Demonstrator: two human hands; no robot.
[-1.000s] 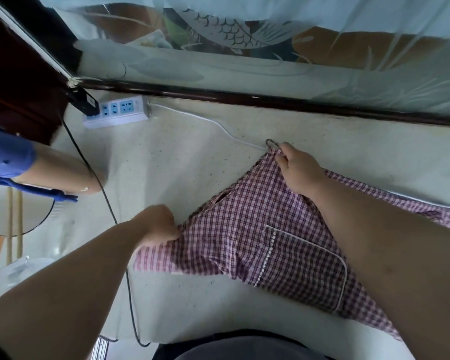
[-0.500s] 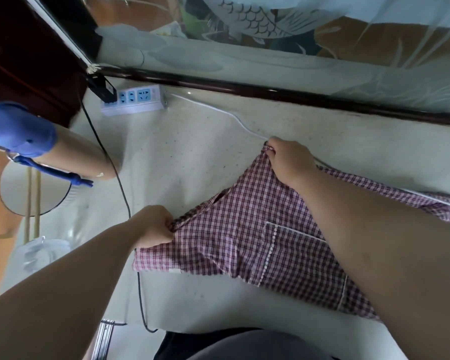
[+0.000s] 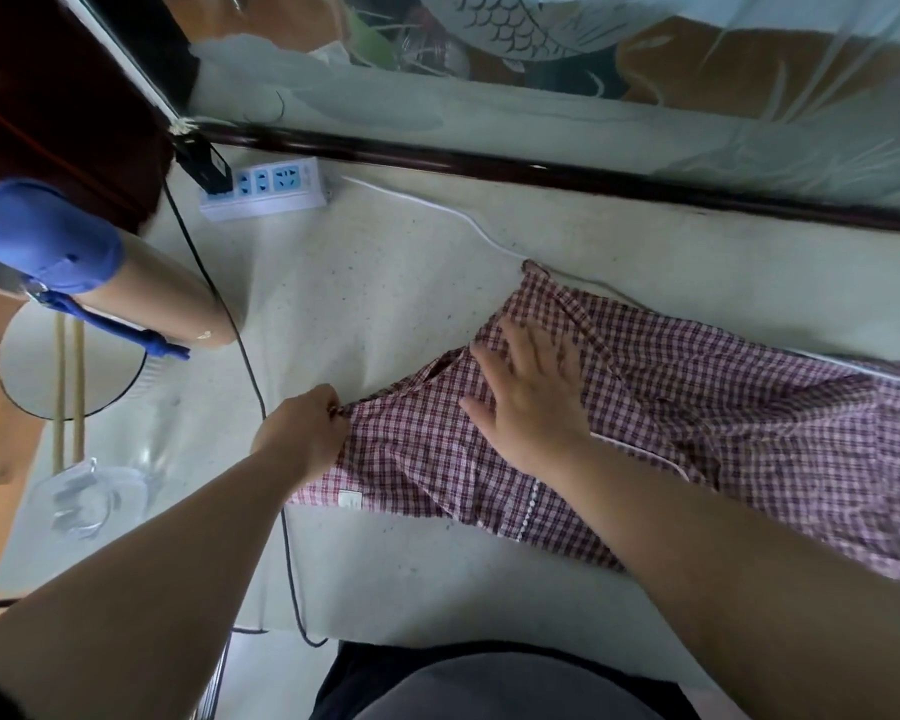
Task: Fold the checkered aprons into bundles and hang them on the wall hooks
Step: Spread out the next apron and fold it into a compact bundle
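Left hand (image 3: 302,433) pinches the checkered apron (image 3: 697,407) edge; right hand (image 3: 528,394) lies flat, fingers spread, on it, atop the bench (image 3: 385,283).

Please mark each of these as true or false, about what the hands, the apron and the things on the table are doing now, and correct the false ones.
1. The right hand lies flat and open on the checkered apron. True.
2. The left hand is lifted off the apron. False: it pinches the apron's left edge.
3. The apron already hangs on a wall hook. False: it lies spread on the table.
4. A power strip lies near the far edge of the table. True.
5. The black cable runs across the top of the apron. False: it passes to the left of the apron, by the left hand.
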